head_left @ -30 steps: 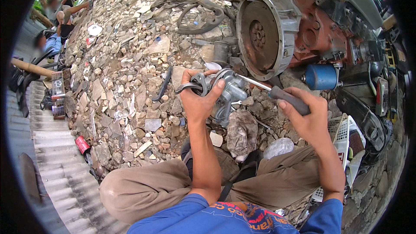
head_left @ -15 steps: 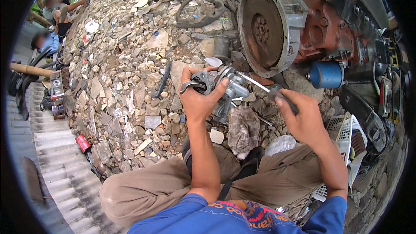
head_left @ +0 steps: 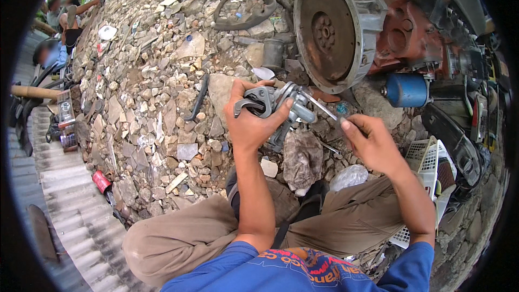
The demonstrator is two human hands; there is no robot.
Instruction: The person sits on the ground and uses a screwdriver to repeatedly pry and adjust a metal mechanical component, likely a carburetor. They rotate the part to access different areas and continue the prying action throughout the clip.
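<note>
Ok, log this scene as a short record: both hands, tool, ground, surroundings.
Left hand: grips a cast-metal part with a curved lever, apparently a mechanical fuel pump
Right hand: holds a screwdriver, handle mostly covered
Tool tip: at the part's rim; contact unclear
Ground: stone rubble, red can at left
Upper right: reddish engine block, round flywheel, blue canister filter

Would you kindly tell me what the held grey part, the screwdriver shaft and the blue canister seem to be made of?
Grey part: probably cast metal, dull silver with rounded moulded edges. Screwdriver shaft: likely bare steel, thin, straight and bright. Blue canister: perhaps painted sheet metal, from its smooth coloured coat.
</note>
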